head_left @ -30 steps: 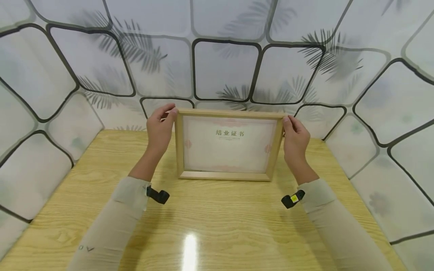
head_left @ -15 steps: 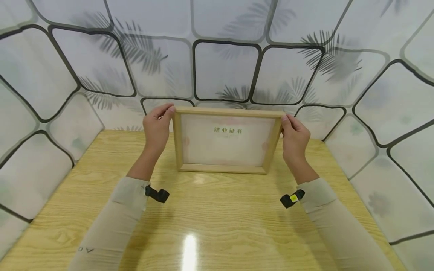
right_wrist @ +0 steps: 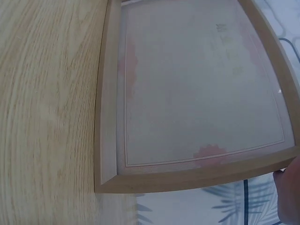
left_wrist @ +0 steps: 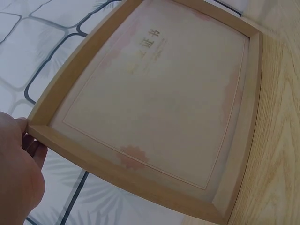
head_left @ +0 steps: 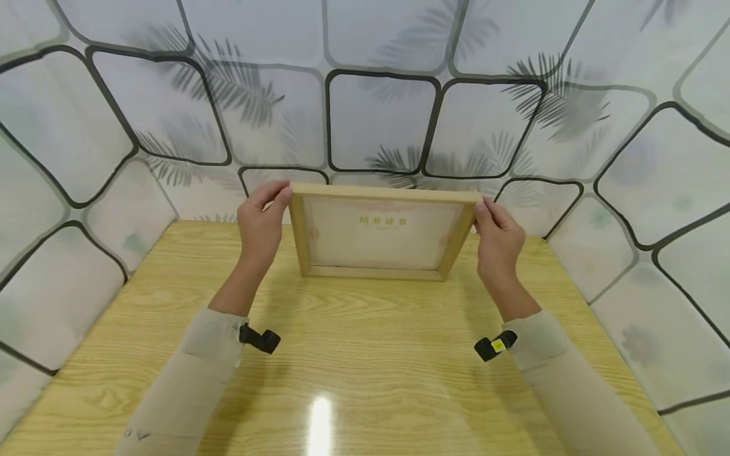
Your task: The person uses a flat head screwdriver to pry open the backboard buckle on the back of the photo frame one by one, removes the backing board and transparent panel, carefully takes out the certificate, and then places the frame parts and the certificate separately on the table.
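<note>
A light wooden picture frame stands tilted over the table, its top edge nearer me than its bottom edge. Behind its clear front lies a pale certificate with gold Chinese characters and pink ornaments. My left hand pinches the frame's upper left corner. At the upper right corner, my right hand pinches it between thumb and fingers. In the left wrist view the thumb and fingers of the left hand hold the corner. Only part of the right hand shows in the right wrist view.
The wood-grain table extends under both arms and reflects a bright light near its front. Patterned fabric walls with dark outlines and grey leaves enclose the back and sides. Each cuff bears a small black camera.
The picture frame's bottom edge has swung up and away from me, so its face looks shorter and leans more. Both hands keep hold of the upper corners, with the left shifted slightly left.
</note>
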Tool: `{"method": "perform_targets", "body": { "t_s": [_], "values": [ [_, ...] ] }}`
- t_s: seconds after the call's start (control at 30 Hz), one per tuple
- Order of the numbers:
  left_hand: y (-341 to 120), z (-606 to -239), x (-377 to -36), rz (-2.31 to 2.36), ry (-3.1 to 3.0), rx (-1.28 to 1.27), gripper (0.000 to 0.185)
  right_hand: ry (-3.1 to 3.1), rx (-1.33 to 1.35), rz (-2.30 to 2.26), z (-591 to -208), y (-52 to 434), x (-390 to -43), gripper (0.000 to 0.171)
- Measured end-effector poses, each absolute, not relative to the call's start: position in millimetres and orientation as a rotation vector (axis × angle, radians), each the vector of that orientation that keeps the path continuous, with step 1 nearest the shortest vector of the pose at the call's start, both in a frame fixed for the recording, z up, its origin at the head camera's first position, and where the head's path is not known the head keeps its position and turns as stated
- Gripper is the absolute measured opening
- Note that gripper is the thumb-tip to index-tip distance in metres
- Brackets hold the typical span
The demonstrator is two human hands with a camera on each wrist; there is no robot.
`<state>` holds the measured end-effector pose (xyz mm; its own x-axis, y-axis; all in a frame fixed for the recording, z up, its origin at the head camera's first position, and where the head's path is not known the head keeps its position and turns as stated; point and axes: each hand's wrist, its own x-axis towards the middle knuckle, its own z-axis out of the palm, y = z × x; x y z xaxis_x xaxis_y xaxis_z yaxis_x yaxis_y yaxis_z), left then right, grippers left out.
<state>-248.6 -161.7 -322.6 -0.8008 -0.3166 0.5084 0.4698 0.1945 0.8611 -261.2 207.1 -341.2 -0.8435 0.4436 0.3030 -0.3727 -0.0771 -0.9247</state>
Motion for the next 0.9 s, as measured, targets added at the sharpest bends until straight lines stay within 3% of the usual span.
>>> {"method": "perform_targets", "body": {
  "t_s": [0.33, 0.9],
  "values": [
    [-169.7, -332.0, -232.3, -1.679, -1.911, -0.132, 0.031, -1.657, -0.070, 1.997, -338.8, 207.5, -237.6, 0.040],
    [-174.5, -332.1, -186.8, -1.781, -2.039, -0.019, 0.039, -1.574, -0.079, 2.096, -339.1, 210.4, -201.5, 0.032]
  ]
}}
